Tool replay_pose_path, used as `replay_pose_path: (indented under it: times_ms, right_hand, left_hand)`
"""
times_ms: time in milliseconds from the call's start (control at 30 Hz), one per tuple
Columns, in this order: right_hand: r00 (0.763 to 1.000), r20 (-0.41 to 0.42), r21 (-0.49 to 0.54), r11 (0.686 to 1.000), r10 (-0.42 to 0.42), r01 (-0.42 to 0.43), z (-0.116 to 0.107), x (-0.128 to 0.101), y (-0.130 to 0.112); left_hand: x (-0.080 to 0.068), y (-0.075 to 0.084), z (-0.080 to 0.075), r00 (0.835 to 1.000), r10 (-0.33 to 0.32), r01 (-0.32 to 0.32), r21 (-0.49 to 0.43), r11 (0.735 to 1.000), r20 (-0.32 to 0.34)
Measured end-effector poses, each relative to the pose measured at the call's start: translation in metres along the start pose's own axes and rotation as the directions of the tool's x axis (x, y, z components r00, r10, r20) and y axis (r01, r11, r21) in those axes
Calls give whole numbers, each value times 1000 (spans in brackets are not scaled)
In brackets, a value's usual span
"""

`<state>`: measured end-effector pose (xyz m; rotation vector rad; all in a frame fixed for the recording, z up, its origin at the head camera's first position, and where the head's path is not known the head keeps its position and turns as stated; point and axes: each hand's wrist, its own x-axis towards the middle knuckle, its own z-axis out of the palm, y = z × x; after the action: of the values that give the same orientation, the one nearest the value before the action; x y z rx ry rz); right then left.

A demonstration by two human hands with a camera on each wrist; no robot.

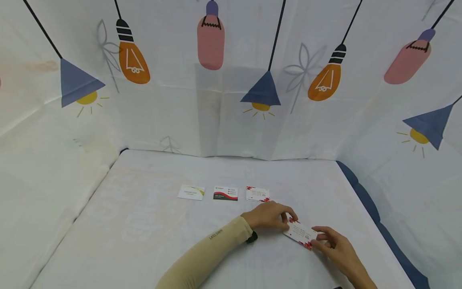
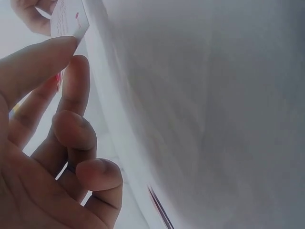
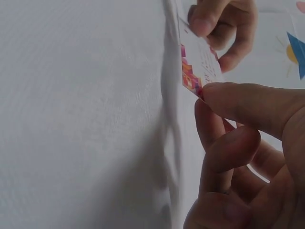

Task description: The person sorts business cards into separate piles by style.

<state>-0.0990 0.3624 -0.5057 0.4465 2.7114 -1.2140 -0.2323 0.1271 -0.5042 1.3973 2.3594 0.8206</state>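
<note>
Near table edge, left hand (image 1: pixel 268 215) and right hand (image 1: pixel 337 245) pinching card (image 1: pixel 301 233), print unreadable

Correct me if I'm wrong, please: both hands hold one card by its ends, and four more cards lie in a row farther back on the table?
Not quite: the head view shows three cards in that row, not four. The left hand and right hand do hold one card by its ends above the table.

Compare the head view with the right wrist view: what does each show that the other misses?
Only the head view shows the three cards in a row: green-cornered card, red-banded card, floral card, plus the table and beige sleeve. Only the right wrist view shows the held card's pink-orange corner pattern close up. Both show the left hand and right hand pinching that card's opposite ends.
</note>
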Motion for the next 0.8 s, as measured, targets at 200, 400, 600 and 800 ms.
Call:
replay_pose_path:
  times_ms: [200,400,600,800]
  right_hand:
    - [1000,10,22,1000,5,-6,2,3,-5]
    - [1000,0,22,1000,-21,21,7,9,-11]
    - [996,-3,13,996,-86,86,11,13,-18]
    - [987,-36,-16,987,-158,157,17,20,-25]
  left_hand:
    - [-3,-6,-4,1000,-1,1,-36,999,9]
    - [-10,-14,-11,1000,-7,7,-99,995,3]
    - [-16,-25,-15,999,-6,2,-131,991,-34]
    - [-21,-32,-21,997,-20,10,-128,992,-72]
